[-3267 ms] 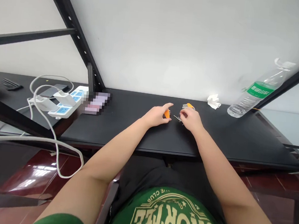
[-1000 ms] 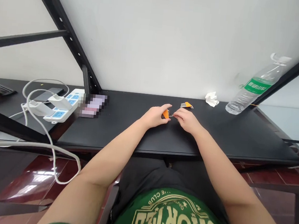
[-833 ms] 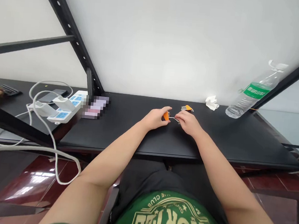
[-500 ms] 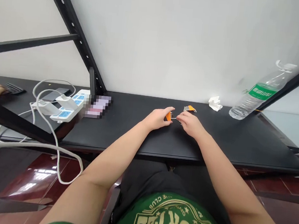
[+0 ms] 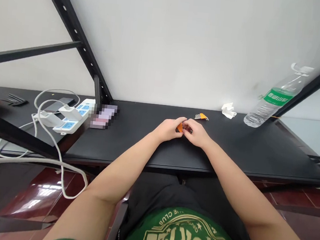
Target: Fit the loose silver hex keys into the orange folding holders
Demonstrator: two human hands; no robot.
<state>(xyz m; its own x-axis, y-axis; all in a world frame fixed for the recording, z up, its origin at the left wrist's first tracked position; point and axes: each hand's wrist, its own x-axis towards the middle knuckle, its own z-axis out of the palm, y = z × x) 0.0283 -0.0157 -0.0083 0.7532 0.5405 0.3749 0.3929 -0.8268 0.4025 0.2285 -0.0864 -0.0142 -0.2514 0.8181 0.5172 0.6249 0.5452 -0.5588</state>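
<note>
Fingers of my left hand (image 5: 167, 129) pinch the small orange holder (image 5: 180, 127) from its outer side, thumb below and index finger above. I have my right hand (image 5: 199, 134) curled up against its other side, thumb and index drawn in close. Something dark and thin shows between the two sets of fingers, but I cannot tell whether the right fingertips grip it or only press on it.

To do this well, I would keep the left pinch firm and still, resting low over the counter (image 5: 135, 142), and let only the right fingertips make small, straight movements, because a skewed push could twist the holder out of my hold. Opening the right fingers slightly would also give me a clearer view of the contact.

Compared with the frame half a second ago, the gap between my hands has closed: a thin metal rod bridged it then, and now the fingertips meet and hide most of what lies between. Beyond the right fingers, the second orange set (image 5: 202, 116) lies on the counter, as it did. The crumpled tissue (image 5: 229, 110) and bottle (image 5: 277, 97) remain farther to their right.
</note>
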